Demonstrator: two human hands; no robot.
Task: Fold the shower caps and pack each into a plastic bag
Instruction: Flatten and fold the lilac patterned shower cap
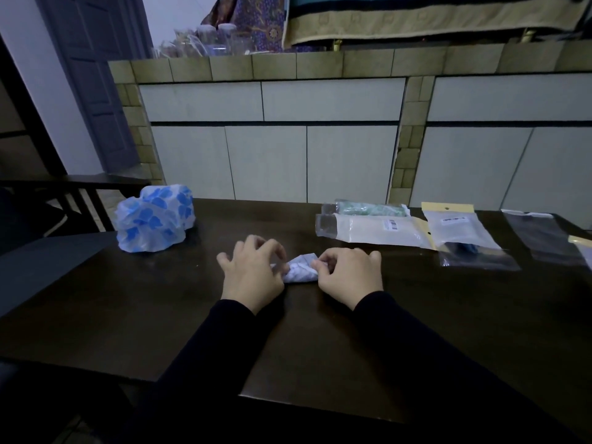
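On the dark table (pixel 128 315), my right hand (pixel 349 278) pinched the folded shower cap (pixel 301 271) at its right end. My left hand (pixel 251 277) arched over its left end with fingers spread; whether it gripped, I could not tell. Blue-patterned caps (pixel 155 219) lay far left and plastic bags (pixel 378 230) far right. A tiled counter (pixel 288 67) stood beyond.

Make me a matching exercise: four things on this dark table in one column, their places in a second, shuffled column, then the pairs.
1. crumpled white plastic shower cap with blue petals
2. small folded pale blue shower cap
3. clear plastic bag with green contents
4. clear plastic bag with yellow header

A. between the left hand and the right hand
B. furthest right of the four
C. far left corner of the table
D. behind the long white packed bag

Pairs: 1-C, 2-A, 3-D, 4-B
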